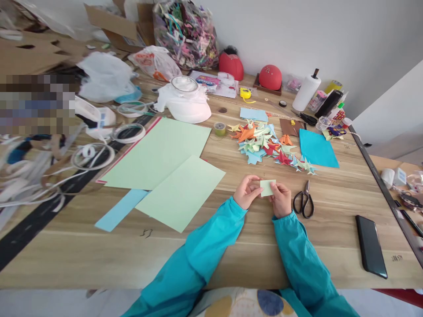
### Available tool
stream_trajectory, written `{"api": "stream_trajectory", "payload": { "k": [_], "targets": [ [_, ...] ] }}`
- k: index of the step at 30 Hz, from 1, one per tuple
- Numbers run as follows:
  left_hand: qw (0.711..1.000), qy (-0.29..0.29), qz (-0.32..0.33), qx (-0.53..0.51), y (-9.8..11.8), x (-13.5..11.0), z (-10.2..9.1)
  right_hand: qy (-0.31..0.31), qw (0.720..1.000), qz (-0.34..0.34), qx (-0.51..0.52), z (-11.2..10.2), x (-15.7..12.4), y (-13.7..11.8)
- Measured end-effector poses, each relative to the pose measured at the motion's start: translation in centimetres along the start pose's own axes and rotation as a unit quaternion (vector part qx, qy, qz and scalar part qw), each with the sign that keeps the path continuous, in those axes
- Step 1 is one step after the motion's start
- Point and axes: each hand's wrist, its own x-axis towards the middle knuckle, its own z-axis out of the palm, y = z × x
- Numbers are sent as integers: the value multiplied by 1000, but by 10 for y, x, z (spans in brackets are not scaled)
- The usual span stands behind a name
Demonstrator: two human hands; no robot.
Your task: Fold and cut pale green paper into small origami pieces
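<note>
Between my two hands is a small pale green piece of paper [267,188], held up just above the wooden table. My left hand [247,192] pinches its left edge between thumb and fingers. On the opposite edge, my right hand [281,199] grips it with the thumb on top. Black-handled scissors [303,203] lie beside my right hand, blades pointing away. Beyond both hands spreads a pile of folded paper cranes [261,140] in green, orange, red and blue. Large pale green sheets [181,193] rest left of my left hand, with a blue paper strip [120,210] partly beneath them.
A black phone [371,246] lies at the right. Behind the cranes are a turquoise cloth-like square [319,148], a spool of thread [220,128] and a yellow tape measure [245,93]. Cables and rolls [92,156] clutter the left, and a white bottle [306,92] stands at the back.
</note>
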Motion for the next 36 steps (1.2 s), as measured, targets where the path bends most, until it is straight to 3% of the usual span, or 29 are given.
{"api": "stream_trajectory", "payload": {
  "k": [7, 12, 17, 24, 32, 36],
  "targets": [
    [995, -33, 2, 92, -2, -3, -1, -3, 1000, 1, -13, 1, -1, -2],
    [990, -1, 2, 142, -1, -2, -2, -4, 1000, 14, -16, 0, -1, -2],
    [989, 18, -35, 141, 1, -1, -4, 27, 999, 30, 27, 0, 1, -4],
    [991, 26, -53, 123, -3, 0, -6, -11, 1000, 10, -21, -1, 1, -1],
    [995, 37, -80, 37, 0, 2, -6, -9, 1000, 15, -17, -1, 1, -2],
    [995, 12, -94, 35, -2, 3, -6, -17, 1000, 13, -13, -1, 1, -3]
  ]
}}
